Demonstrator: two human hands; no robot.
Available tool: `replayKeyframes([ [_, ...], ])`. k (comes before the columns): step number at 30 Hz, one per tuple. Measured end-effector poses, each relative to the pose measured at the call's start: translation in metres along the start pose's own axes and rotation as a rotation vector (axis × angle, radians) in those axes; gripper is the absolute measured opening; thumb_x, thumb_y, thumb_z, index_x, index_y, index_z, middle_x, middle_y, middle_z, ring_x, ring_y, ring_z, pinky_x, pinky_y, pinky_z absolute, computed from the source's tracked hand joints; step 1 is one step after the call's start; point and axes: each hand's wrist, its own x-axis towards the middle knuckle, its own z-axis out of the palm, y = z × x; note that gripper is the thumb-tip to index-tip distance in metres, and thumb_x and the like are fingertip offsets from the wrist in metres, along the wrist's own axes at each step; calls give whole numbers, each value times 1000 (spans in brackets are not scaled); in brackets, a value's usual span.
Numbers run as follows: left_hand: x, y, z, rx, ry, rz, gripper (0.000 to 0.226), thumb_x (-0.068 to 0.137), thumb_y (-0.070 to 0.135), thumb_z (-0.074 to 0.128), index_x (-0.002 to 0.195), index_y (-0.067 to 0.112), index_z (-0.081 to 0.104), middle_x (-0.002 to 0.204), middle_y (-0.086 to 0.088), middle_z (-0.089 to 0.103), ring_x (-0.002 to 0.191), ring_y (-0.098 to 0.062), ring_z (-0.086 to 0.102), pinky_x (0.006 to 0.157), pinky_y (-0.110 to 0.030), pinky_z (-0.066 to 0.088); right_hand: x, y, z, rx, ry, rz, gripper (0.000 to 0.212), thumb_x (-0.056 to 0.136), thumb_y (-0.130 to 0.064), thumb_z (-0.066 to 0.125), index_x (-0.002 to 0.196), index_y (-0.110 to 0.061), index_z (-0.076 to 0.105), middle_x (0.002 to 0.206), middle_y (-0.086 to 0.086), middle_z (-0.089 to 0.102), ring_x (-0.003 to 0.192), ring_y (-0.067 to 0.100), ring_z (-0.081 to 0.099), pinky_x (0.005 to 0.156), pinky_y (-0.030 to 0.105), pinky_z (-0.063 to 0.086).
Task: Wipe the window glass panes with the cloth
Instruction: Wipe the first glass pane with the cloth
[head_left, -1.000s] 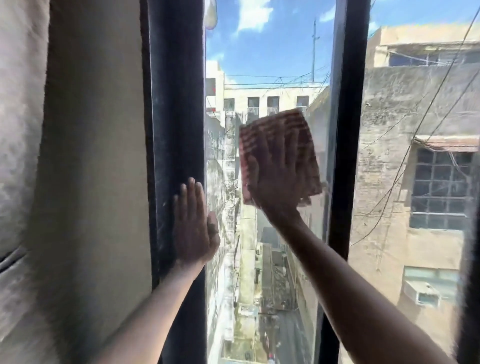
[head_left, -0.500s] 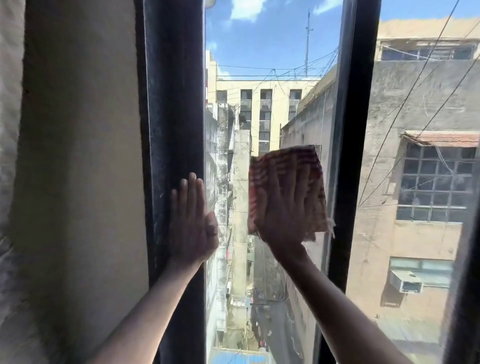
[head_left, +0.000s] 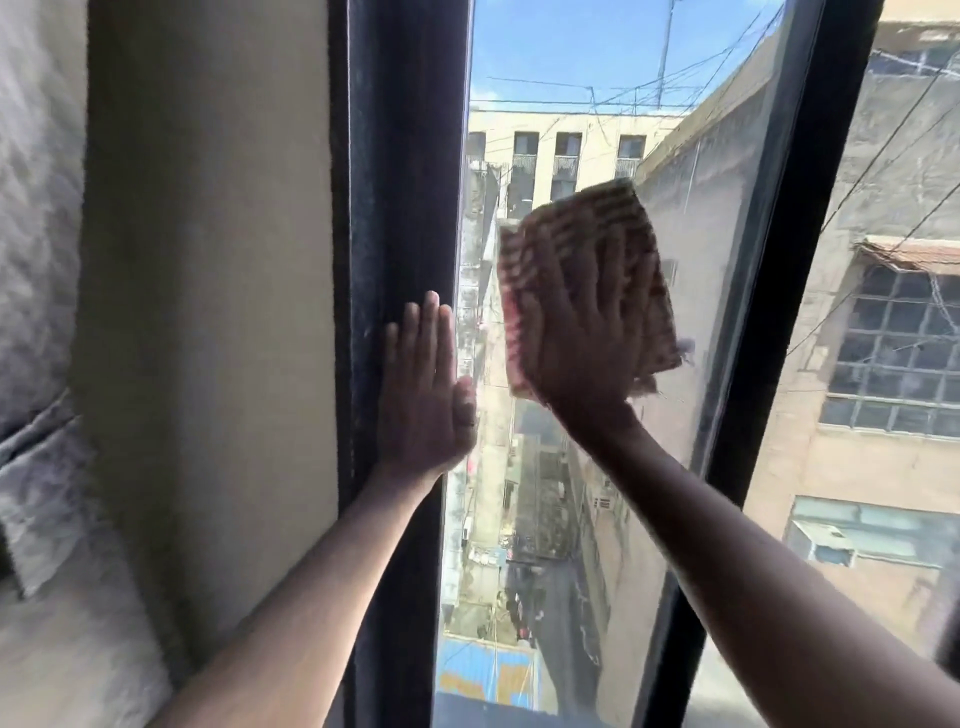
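A red-and-beige striped cloth (head_left: 582, 234) lies flat against the middle glass pane (head_left: 561, 62). My right hand (head_left: 587, 338) presses on it with fingers spread, covering its lower part. My left hand (head_left: 423, 400) rests flat and empty on the inner edge of the dark left window frame (head_left: 405, 156), thumb over the glass edge. A second pane (head_left: 883, 493) lies to the right, beyond a black mullion (head_left: 789, 270). The cloth's right edge sits close to that mullion.
A beige wall (head_left: 208, 312) borders the frame on the left, with grey fabric (head_left: 36, 415) at the far left edge. Through the glass I see buildings, wires and a street far below. The pane's bottom frame (head_left: 519, 712) runs low in view.
My right hand slid the cloth down the pane, then back up and slightly left. My left hand stayed on the frame. The view tilted.
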Motion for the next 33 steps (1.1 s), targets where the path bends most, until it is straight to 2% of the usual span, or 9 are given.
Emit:
replayKeyframes([
  [4, -6, -2, 2, -21, 13, 11, 66, 107, 32, 17, 161, -5, 24, 171, -24, 21, 163, -37, 15, 136, -51, 6, -91, -34, 4, 15, -148, -217, 56, 113, -44, 35, 166, -26, 32, 176, 12, 28, 166, 35, 19, 136, 61, 11],
  [7, -6, 2, -4, -24, 6, 23, 71, 108, 39, 0, 161, -3, 19, 171, -20, 14, 162, -37, 15, 135, -56, 12, -166, -6, -17, -29, -243, -374, 63, 102, -48, 60, 160, -30, 42, 171, 9, 35, 160, 36, 29, 133, 60, 21],
  [9, -5, 4, -6, 4, -3, 14, 72, 107, 40, -3, 161, -2, 19, 171, -21, 15, 162, -37, 15, 134, -56, 14, -150, 20, -23, -45, -222, -416, 63, 97, -48, 69, 155, -30, 52, 167, 10, 40, 157, 37, 36, 132, 59, 20],
  [14, -2, 1, 0, 26, 5, 10, 75, 107, 43, -4, 161, -2, 20, 171, -24, 20, 162, -37, 15, 136, -53, 10, -15, 26, -6, -19, 7, -75, 58, 111, -50, 39, 164, -28, 38, 174, 14, 32, 164, 38, 24, 135, 63, 15],
  [17, -4, 0, 2, 60, -15, 4, 78, 106, 42, -3, 161, -4, 25, 170, -26, 25, 161, -40, 20, 135, -55, 14, -41, 21, -4, -54, -9, 27, 62, 110, -53, 39, 167, -29, 32, 176, 13, 27, 165, 36, 21, 137, 61, 9],
  [22, -6, 3, -1, 84, -11, 4, 75, 107, 42, 4, 160, -6, 27, 169, -28, 26, 160, -42, 22, 134, -56, 14, -149, 62, -46, -81, -211, -174, 59, 104, -50, 45, 157, -24, 43, 166, 16, 41, 155, 41, 31, 126, 70, 33],
  [26, -6, 5, 0, 120, -15, 11, 80, 106, 44, -3, 161, -7, 27, 169, -28, 26, 161, -42, 19, 135, -55, 12, -50, 81, -33, -67, -45, -58, 61, 108, -47, 41, 163, -22, 38, 171, 19, 36, 163, 35, 20, 138, 55, 0],
  [30, -8, 5, 4, 121, -5, 11, 73, 106, 38, 6, 161, -6, 25, 171, -26, 23, 163, -38, 14, 135, -54, 9, -1, 63, -16, -112, 40, 129, 63, 111, -56, 27, 167, -27, 28, 176, 15, 25, 164, 38, 22, 136, 61, 11],
  [33, -6, 5, 8, 96, 1, 16, 71, 98, 28, 25, 161, -7, 27, 171, -26, 23, 162, -40, 17, 136, -52, 7, -83, 33, -20, -77, -105, -45, 70, 106, -53, 53, 166, -26, 28, 174, 15, 19, 162, 42, 26, 132, 68, 17],
])
